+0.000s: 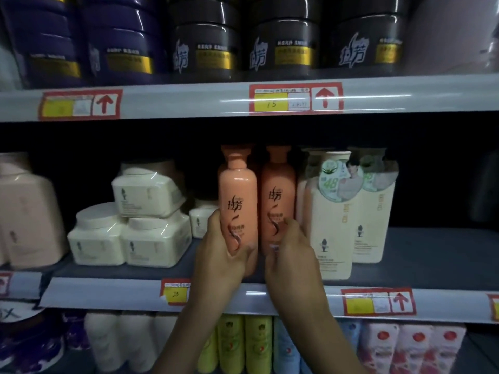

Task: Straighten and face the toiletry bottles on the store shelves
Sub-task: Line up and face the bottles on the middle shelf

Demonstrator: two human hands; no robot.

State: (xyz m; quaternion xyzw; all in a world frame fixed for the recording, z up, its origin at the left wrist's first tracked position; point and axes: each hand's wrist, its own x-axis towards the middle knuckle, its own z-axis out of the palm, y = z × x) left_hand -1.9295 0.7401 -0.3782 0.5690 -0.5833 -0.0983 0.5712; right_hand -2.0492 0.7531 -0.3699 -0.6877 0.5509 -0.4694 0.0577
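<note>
Mid-frame shelf [108,292], left: cream tubs [129,238], stacked two high, lids on, contents unseen. Centre: left hand [218,255] wraps the lower half of the left orange bottle [237,195], which stands upright at the shelf front. Touching beside it is the right orange bottle [278,195], grasped low by the right hand [289,255]. Right: cream bottles [334,225] with round tags. Both orange bases are hidden behind fingers; label print is blurred.

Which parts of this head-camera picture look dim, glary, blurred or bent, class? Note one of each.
Head view: dim overall, the recess behind the orange bottles near black; white glare streaks on the dark jars and the upper shelf rail; price tags and small print smeared by blur; wide-angle distortion bows both rails toward the edges.
</note>
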